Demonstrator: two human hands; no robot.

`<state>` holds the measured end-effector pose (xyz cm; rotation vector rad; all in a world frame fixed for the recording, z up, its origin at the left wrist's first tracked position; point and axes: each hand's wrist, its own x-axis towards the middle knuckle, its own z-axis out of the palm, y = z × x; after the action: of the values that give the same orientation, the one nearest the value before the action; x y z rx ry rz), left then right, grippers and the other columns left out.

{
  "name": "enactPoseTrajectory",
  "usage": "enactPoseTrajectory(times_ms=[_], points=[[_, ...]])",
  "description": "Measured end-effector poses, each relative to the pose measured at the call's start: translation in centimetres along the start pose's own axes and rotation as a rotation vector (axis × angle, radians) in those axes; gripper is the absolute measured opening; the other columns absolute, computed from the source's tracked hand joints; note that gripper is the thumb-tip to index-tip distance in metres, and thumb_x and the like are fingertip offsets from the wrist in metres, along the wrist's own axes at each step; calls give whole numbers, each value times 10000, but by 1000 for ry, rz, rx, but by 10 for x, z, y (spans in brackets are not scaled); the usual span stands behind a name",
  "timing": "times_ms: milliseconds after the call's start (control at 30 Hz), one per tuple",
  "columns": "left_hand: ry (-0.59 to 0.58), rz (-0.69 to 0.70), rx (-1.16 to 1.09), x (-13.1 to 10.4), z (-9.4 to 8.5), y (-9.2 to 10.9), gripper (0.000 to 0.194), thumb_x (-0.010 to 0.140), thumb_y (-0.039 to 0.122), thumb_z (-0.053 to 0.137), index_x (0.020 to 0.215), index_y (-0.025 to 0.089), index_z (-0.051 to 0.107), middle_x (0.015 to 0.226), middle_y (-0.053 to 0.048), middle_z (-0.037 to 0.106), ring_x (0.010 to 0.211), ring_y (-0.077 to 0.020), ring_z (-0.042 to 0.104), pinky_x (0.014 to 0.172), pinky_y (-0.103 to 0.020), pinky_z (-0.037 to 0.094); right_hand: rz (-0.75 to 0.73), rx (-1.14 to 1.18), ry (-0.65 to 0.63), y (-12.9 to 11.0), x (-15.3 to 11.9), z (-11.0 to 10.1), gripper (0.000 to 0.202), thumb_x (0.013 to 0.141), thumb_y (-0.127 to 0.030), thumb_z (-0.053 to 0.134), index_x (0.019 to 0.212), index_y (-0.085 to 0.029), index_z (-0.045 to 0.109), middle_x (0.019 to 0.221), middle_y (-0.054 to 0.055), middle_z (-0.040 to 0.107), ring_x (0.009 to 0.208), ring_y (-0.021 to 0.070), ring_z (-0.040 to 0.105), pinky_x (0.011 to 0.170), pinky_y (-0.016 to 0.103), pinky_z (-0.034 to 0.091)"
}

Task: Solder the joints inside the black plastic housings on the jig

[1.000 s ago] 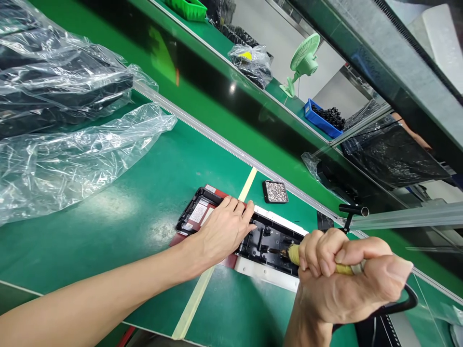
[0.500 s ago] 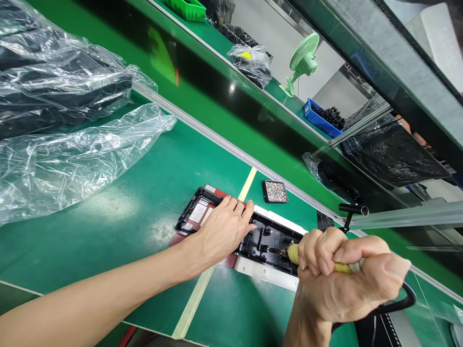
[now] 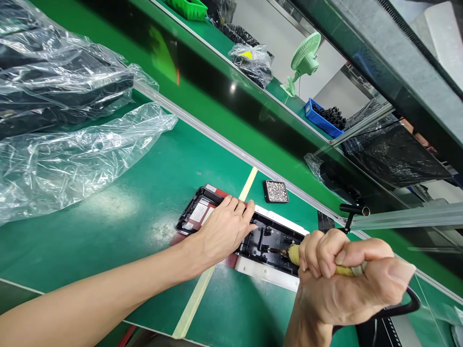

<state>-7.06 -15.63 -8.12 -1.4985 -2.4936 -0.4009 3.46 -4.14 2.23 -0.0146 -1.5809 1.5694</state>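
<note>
A: Where to look first in the head view?

B: At the long black casing point(image 3: 277, 236), pictured near the middle of the green bench point(image 3: 133, 250), with a white fixture point(image 3: 267, 275) showing along both long sides and red material point(image 3: 229, 261) visible near the left end.

A: And with what in hand?

B: Seen with the left hand point(image 3: 229, 224) laid across the casing, fingers loosely extended over the far rim, and with the right hand point(image 3: 343, 274) closed in a fist around a yellow-handled tool point(image 3: 293, 254), dark tip pointed down inside the casing.

A: Any brand or writing?

B: Spotted at the casing's left end: a white label point(image 3: 198, 212), printed in lines too small to read.

A: And around it?

B: Just beyond the casing, a black box point(image 3: 277, 191) of small silvery pieces. At far left, clear plastic wrap point(image 3: 83, 154). In the background, a pale green fan point(image 3: 306, 55) near a blue bin point(image 3: 320, 119) heaped with black parts point(image 3: 333, 117).
</note>
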Motion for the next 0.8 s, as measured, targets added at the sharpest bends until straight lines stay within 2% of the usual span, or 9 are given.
enactPoseTrajectory(times_ms=[100,533,667,800], points=[[-3,3,-3,0,1,0,524,1025,411,465,1373,20,489,1048,-202,691,1004,-329,624,906,-431,428,0,0,9,-1,0,1,371,993,-377,382,711,-198,546,464,-61,441,342,83,359,310,198,364],[-17,11,10,0,1,-1,534,1030,412,446,1384,13,474,1051,-204,681,1003,-327,617,905,-424,417,-1,7,-4,0,-1,-1,381,995,-418,405,723,-199,555,472,-58,450,348,83,370,311,198,371],[-10,11,11,0,0,-1,536,1028,411,449,1383,9,474,1051,-205,679,1001,-334,616,905,-431,420,0,3,15,0,-1,0,368,991,-379,392,712,-198,550,465,-59,440,346,82,370,313,196,372],[-8,8,14,0,1,-1,533,1029,411,446,1382,13,474,1047,-205,680,1000,-336,618,902,-434,421,-17,5,9,1,-1,0,388,996,-421,397,718,-197,550,466,-60,434,346,79,361,314,193,365]])
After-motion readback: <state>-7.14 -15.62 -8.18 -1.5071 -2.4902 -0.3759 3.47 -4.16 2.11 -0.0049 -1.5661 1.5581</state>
